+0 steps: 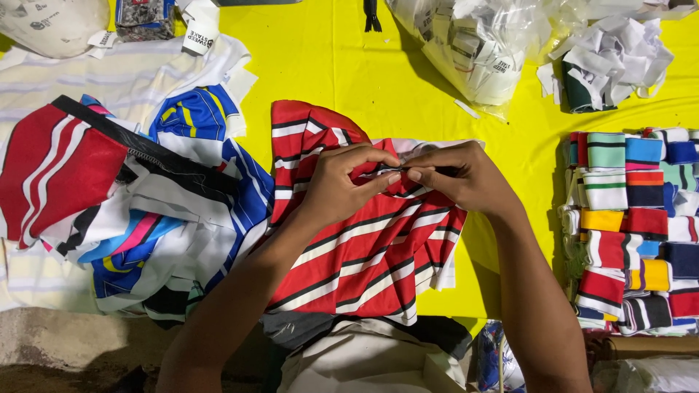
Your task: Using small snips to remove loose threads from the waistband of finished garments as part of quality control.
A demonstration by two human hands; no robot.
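A red fabric piece with white and black stripes (364, 255) lies on the yellow table (342, 65) in front of me. My left hand (342, 182) and my right hand (462, 175) meet at its upper edge. Both pinch the cloth between thumb and fingers. A thin dark item shows between the fingertips; I cannot tell what it is.
A heap of blue, white, red and black fabric pieces (145, 196) lies at the left. Rows of folded striped knit collars (641, 225) are stacked at the right. A clear bag of white labels (473, 44) and loose white labels (619, 51) sit at the back.
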